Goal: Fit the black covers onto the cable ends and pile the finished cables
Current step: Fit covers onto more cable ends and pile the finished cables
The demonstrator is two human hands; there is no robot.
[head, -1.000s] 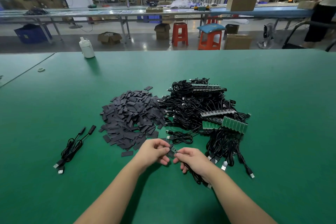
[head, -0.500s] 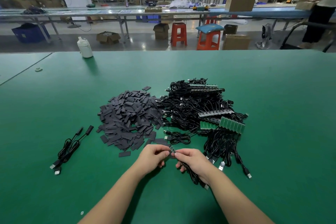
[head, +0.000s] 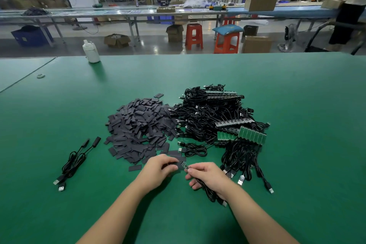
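Observation:
My left hand (head: pixel 158 170) pinches a flat black cover (head: pixel 179 166) near the table's front. My right hand (head: pixel 208 176) pinches a cable by its small circuit-board end (head: pixel 185 165), which points at the cover's mouth; the black cable (head: pixel 208 192) trails under my right wrist. Behind the hands lies a heap of loose black covers (head: pixel 138 127). To its right sits a tangle of black cables with green board ends (head: pixel 217 121). Two finished cables (head: pixel 76 161) lie together at the left.
A white bottle (head: pixel 91 51) stands at the green table's (head: pixel 297 105) far edge, and a small ring (head: pixel 40 75) lies far left. Beyond the table are benches, orange stools (head: pixel 194 35), cardboard boxes and a person (head: pixel 348 6) at the far right.
The cover and the board end have stayed between my fingertips, with the hands shifting slightly apart; the board end now shows between them. The piles have not moved.

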